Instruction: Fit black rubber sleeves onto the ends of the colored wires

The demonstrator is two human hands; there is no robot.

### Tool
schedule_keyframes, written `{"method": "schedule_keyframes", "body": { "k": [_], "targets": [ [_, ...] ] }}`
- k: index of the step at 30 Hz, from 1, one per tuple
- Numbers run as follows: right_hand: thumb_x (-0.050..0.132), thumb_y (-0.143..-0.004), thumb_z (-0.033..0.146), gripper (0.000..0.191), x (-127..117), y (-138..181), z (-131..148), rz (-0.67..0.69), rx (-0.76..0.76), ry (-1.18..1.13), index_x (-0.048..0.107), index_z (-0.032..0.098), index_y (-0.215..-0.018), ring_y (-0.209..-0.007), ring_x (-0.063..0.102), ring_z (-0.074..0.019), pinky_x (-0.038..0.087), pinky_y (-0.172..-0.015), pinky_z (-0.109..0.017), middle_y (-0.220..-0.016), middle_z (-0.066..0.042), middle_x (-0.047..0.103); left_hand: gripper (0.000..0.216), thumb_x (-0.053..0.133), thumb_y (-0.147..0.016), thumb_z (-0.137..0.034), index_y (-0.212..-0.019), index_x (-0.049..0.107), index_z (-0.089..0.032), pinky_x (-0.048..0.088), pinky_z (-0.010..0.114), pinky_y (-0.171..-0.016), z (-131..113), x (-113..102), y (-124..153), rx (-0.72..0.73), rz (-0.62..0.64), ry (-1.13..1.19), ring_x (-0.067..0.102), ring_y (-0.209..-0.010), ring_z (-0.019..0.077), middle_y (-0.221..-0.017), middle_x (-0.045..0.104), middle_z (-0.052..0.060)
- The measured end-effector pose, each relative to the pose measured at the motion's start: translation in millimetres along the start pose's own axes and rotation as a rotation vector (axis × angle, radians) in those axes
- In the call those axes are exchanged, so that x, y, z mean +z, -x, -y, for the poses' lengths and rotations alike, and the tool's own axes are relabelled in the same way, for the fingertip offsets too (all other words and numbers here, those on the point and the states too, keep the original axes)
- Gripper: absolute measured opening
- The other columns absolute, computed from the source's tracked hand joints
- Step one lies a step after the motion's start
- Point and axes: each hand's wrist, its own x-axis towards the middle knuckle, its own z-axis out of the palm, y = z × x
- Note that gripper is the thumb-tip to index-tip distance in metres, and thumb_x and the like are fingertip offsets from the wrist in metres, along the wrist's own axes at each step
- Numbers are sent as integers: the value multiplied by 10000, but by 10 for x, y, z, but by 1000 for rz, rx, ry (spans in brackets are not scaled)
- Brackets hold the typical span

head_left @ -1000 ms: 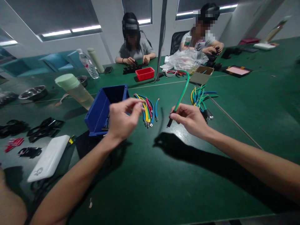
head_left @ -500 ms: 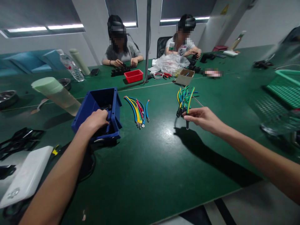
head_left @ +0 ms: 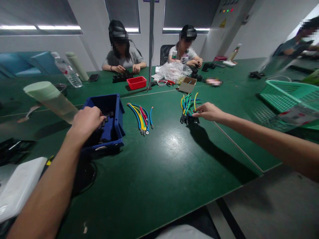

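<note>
Our left hand is curled inside the blue bin, fingers on some black parts; can't tell if it's gripping. Our right hand pinches at the wire bundle on the bench.

Near bench: bare green top between both arms, open for a hand.
Left: blue bin and tilted pale bottle block.
Middle: wire bundle.
Right: wire pile, green basket.
</note>
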Motion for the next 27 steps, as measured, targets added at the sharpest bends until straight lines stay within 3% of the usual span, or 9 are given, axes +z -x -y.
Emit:
{"method": "schedule_keyframes", "body": {
  "k": [4, 7, 9, 12, 14, 16, 20, 27],
  "targets": [
    [694, -729, 449, 346, -54, -208, 60, 22, 74, 65, 752, 121, -827, -601, 563, -163, 382, -537, -261, -634, -32, 631, 390, 402, -964, -335, -971, 676, -58, 526, 363, -693, -199, -349, 300, -94, -220, -172, 681, -829, 304, -911, 702, 179],
    [709, -733, 410, 341, -49, -328, 119, 60, 107, 128, 757, 115, -898, -643, 607, -185, 420, -572, -270, -674, -51, 663, 412, 282, -997, -290, -947, 641, -94, 522, 372, -631, -520, -567, 605, -18, -379, -173, 686, -759, 315, -820, 687, 148],
    [712, -740, 395, 344, -31, -384, 164, 84, 107, 194, 757, 114, -935, -683, 629, -201, 439, -602, -275, -695, -61, 672, 343, 284, -987, -214, -945, 614, -131, 509, 340, -591, -830, -585, 822, 115, -397, -83, 677, -709, 272, -798, 669, 108],
    [723, -740, 391, 383, 9, -416, 237, 66, 96, 297, 738, 133, -1022, -791, 658, -233, 464, -660, -283, -826, -88, 706, 276, 367, -880, -11, -917, 604, -148, 492, 291, -544, -1387, -321, 1133, 518, -283, 51, 668, -700, 216, -814, 665, 99],
    [736, -731, 406, 466, 41, -401, 294, 25, 107, 360, 699, 143, -1113, -864, 665, -259, 475, -684, -292, -939, -114, 713, 213, 418, -863, -10, -838, 581, -145, 472, 282, -493, -1726, 0, 1295, 793, -243, 148, 642, -622, 199, -719, 635, 71],
    [741, -731, 422, 538, 73, -364, 356, -19, 114, 419, 654, 136, -1179, -916, 665, -285, 483, -698, -304, -1014, -148, 705, 157, 446, -881, -50, -826, 561, -142, 464, 287, -475, -1962, 329, 1396, 990, -290, 256, 634, -611, 194, -713, 625, 57],
    [715, -774, 401, 487, 127, -279, 468, -51, 47, 512, 643, 116, -1162, -958, 661, -306, 484, -724, -319, -1037, -185, 696, 119, 446, -919, -109, -879, 553, -142, 448, 293, -464, -2096, 704, 1427, 1109, -406, 384, 626, -633, 187, -740, 622, 37],
    [668, -827, 416, 402, 179, -224, 513, -44, 9, 547, 687, 95, -1068, -914, 668, -314, 480, -710, -338, -963, -193, 694, 231, 380, -1000, -248, -912, 571, -152, 443, 285, -495, -2071, 741, 1373, 1093, -396, 499, 627, -631, 166, -760, 658, 21]
  ]
}}
